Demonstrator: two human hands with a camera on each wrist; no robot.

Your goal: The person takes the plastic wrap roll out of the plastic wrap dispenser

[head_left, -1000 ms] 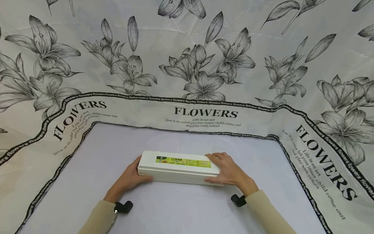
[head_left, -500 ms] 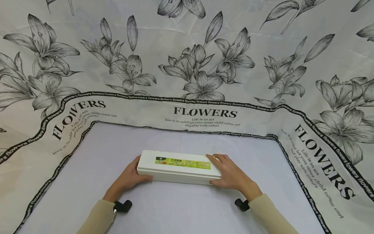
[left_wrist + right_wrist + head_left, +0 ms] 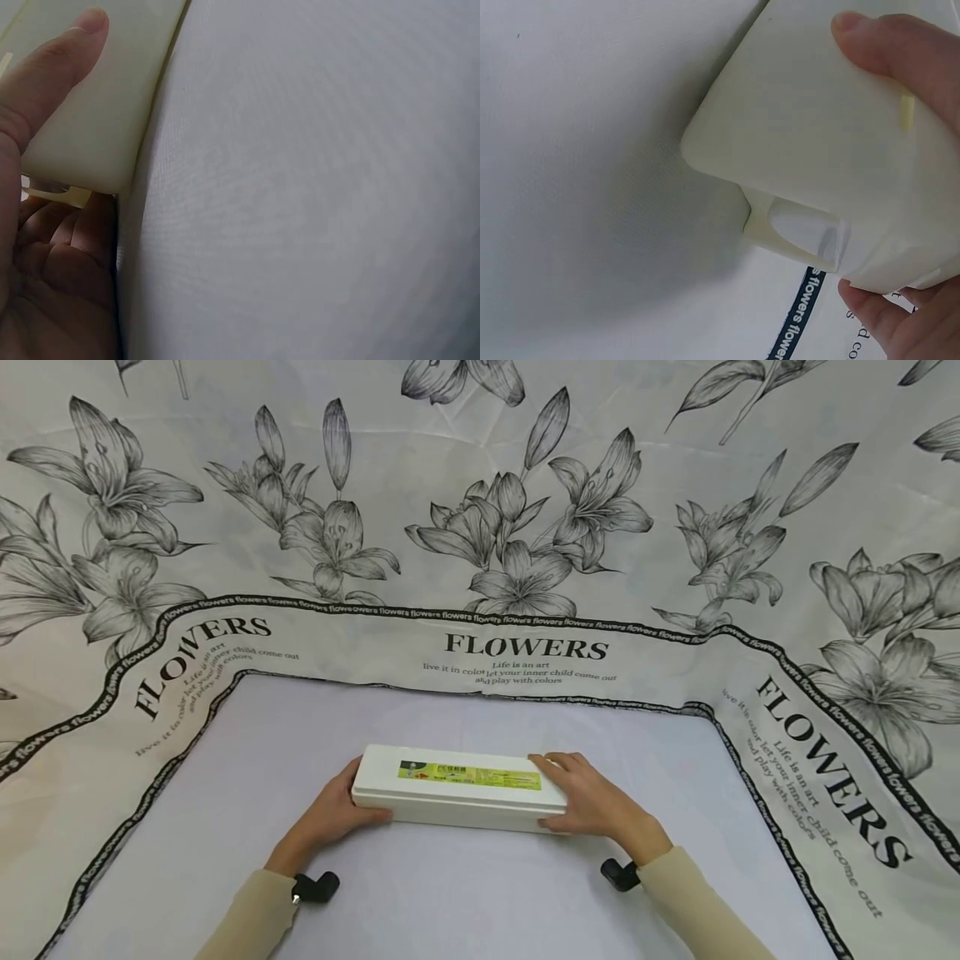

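Note:
A long white plastic box (image 3: 450,810) with a lid and a yellow-green printed label (image 3: 468,775) is at the middle of the white tabletop. My left hand (image 3: 333,810) grips its left end, with the thumb (image 3: 56,71) along the front wall and the fingers bent round the end. At the other end, my right hand (image 3: 592,797) holds the box, its thumb (image 3: 900,49) on the front wall and its index finger over the lid's corner. In the right wrist view, the box's end (image 3: 795,135) shows a cut-out with something clear and rounded in it. The far side is hidden.
A white cloth (image 3: 480,893) covers the table. Behind and to both sides stands a curtain (image 3: 360,568) printed with lilies, its black-edged border (image 3: 525,660) lettered "FLOWERS". Black wrist cameras (image 3: 317,887) sit at both sleeves.
My right hand has slid slightly to the right along the box, its thumb nearer the end. The box and my left hand have barely shifted.

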